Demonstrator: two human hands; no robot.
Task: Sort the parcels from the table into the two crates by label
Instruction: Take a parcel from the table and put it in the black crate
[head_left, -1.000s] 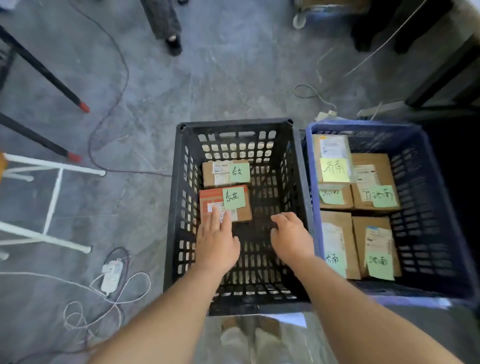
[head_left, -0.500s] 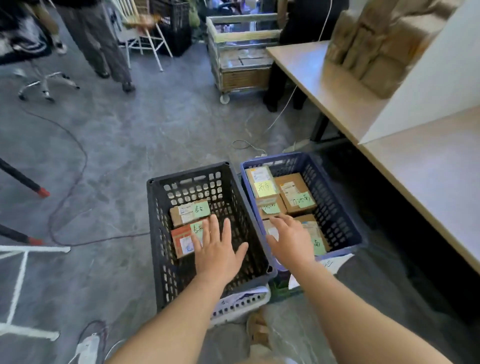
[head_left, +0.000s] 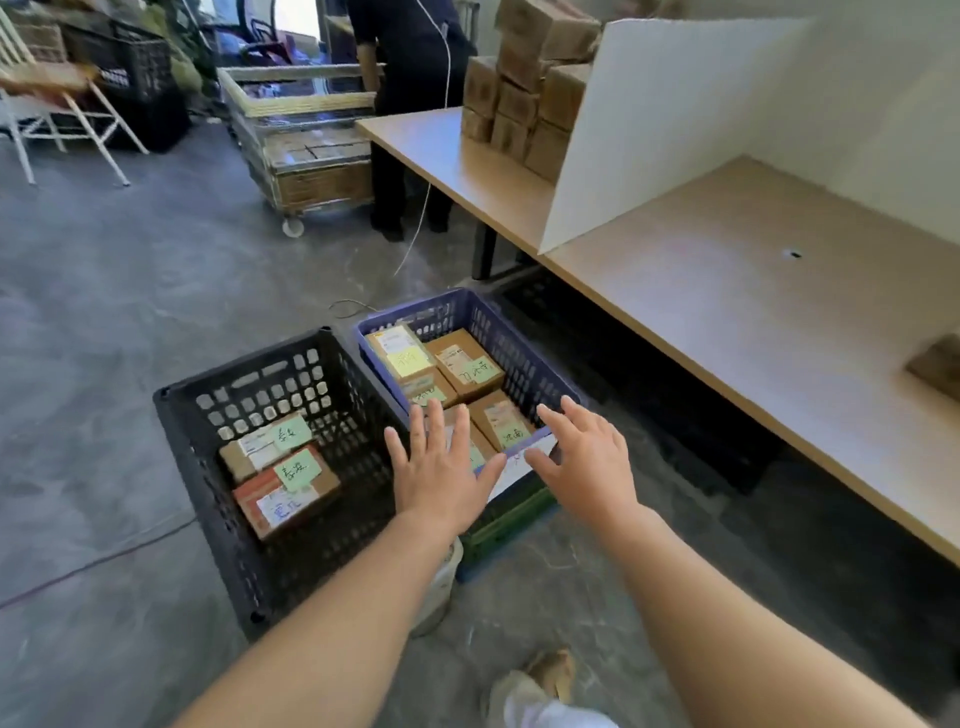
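A blue crate (head_left: 519, 332) is sitting on the floor, with a black crate (head_left: 174, 400) just beside its left wall and the worktop (head_left: 727, 312) running along to its right. Labelled parcels (head_left: 467, 364) are lying flat inside the blue crate, and two parcels (head_left: 283, 493) are lying in the black crate. Beyond the blue crate, a white divider board (head_left: 649, 130) is standing on the worktop with stacked cardboard boxes (head_left: 524, 98) behind it. A lone parcel (head_left: 940, 364) is resting on the worktop, well apart to the crate's right. Far beyond the blue crate a person (head_left: 410, 78) is standing by a wheeled cart (head_left: 306, 150). The left hand (head_left: 441, 473) and right hand (head_left: 587, 467) are hovering palm-down at the blue crate's near rim, hiding some near parcels. Each grip is wide open, fingers spread straight, holding nothing.
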